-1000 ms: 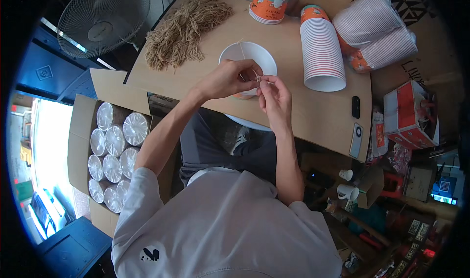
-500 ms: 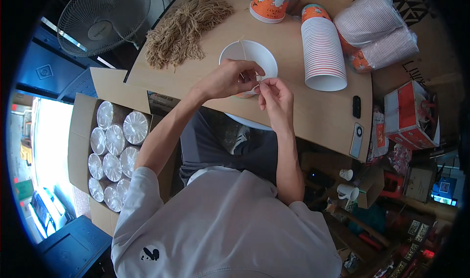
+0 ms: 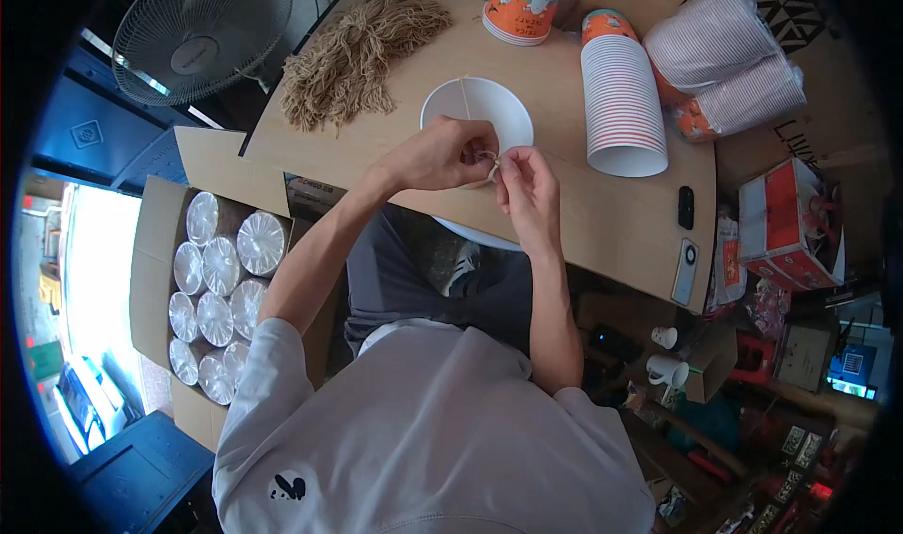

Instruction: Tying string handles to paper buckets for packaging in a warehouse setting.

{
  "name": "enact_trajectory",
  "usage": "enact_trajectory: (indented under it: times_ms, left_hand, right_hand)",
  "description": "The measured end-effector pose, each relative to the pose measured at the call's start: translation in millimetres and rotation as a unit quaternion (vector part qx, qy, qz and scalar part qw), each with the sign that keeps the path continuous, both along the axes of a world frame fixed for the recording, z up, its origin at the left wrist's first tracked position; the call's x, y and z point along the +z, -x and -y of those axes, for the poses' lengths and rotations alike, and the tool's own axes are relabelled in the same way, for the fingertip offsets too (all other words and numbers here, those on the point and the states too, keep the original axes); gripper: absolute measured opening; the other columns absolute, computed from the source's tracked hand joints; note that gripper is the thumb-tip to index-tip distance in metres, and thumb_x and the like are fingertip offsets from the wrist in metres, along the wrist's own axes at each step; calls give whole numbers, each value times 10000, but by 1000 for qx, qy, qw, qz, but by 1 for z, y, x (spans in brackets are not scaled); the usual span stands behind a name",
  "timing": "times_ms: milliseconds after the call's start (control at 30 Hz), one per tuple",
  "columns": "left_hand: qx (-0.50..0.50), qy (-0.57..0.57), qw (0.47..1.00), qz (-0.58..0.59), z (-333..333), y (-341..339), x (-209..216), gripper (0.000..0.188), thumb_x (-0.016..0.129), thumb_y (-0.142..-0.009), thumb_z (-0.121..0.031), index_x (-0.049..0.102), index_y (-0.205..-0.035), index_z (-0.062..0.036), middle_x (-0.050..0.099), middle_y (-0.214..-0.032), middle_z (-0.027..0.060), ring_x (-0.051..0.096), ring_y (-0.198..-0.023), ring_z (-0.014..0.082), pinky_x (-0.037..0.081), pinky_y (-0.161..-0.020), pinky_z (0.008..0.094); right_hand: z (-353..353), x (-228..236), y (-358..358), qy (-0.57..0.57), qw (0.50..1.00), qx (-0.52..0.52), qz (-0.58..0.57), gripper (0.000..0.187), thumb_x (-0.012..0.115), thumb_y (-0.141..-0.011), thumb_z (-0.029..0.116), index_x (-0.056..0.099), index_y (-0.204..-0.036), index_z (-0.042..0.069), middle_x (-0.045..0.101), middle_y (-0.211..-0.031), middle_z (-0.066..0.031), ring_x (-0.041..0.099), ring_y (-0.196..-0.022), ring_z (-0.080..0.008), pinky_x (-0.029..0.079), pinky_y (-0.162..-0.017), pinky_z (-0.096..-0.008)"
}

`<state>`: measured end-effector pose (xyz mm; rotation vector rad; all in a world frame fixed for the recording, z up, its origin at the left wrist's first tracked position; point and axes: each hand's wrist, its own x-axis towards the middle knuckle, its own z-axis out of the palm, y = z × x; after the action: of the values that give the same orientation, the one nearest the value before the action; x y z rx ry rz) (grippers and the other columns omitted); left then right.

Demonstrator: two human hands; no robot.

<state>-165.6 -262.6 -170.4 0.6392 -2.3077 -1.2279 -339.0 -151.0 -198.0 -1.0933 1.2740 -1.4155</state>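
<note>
Over the near rim of a white-lined paper bucket (image 3: 503, 111), both my hands work at a thin tan string (image 3: 466, 97). The string runs over the bucket's far rim and down across its inside. My left hand (image 3: 444, 153) curls with thumb and forefinger pinching the string. Just right of it, my right hand (image 3: 531, 191) pinches the same string between thumb and forefinger. A small loop or knot shows between the fingertips; its exact form is too small to tell. The bucket's near side is mostly hidden by my hands. A heap of tan strings (image 3: 367, 54) lies at the table's back left.
On the table (image 3: 602, 214) stand an orange upturned bucket (image 3: 520, 12) and a lying stack of paper buckets (image 3: 623, 102). Plastic-wrapped stacks (image 3: 710, 40) lie behind. A black gadget (image 3: 686, 207) sits near the right edge. An open carton (image 3: 155, 280) holds several wrapped rolls, below a fan (image 3: 198, 54).
My fingertips have shifted slightly, and a bit of looped string now shows more clearly between them. The bucket and the other things stay as they were.
</note>
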Motion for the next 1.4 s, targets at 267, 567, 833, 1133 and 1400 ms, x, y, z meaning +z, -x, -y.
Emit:
enact_trajectory:
  times_ms: [267,567,833,1133,1400]
  left_hand:
    - [23,-4,1000,7,-1,0,-1,177,721,-915,-93,650,-1032,20,714,-838,82,686,-775,143,567,-740,325]
    - [17,-70,996,-45,-1,-2,1,232,683,-941,-100,727,-1135,20,783,-943,138,758,-872,195,597,-826,337]
    - [29,-112,993,-11,4,-3,-2,315,636,-1015,-171,738,-1248,15,792,-978,158,761,-855,199,615,-814,341]
    - [-1,-104,995,-12,5,-5,-5,249,680,-1010,-136,758,-1199,6,786,-940,119,736,-833,157,610,-797,327]
    - [2,-127,992,-12,6,-7,-5,209,735,-967,-136,768,-1117,5,788,-944,106,738,-860,157,591,-811,314]
  right_hand:
    - [0,-1,-1,-4,1000,4,8,94,576,-1102,112,595,-1093,21,606,-861,-8,506,-674,-51,414,-595,-222]
    - [1,-2,-3,-6,1000,-10,-13,99,592,-1093,118,608,-1102,20,608,-858,2,505,-659,-44,388,-556,-214]
    - [3,-11,0,16,999,-2,-33,123,607,-1092,113,618,-1145,3,685,-1001,-44,626,-847,-87,507,-725,-234]
    - [4,-10,-7,41,998,-19,-46,137,595,-1101,158,620,-1110,23,610,-893,11,475,-647,-33,373,-560,-211]
    - [1,-3,-4,-10,1000,-8,-4,138,567,-1118,176,590,-1126,41,610,-875,-7,518,-684,-45,409,-554,-212]
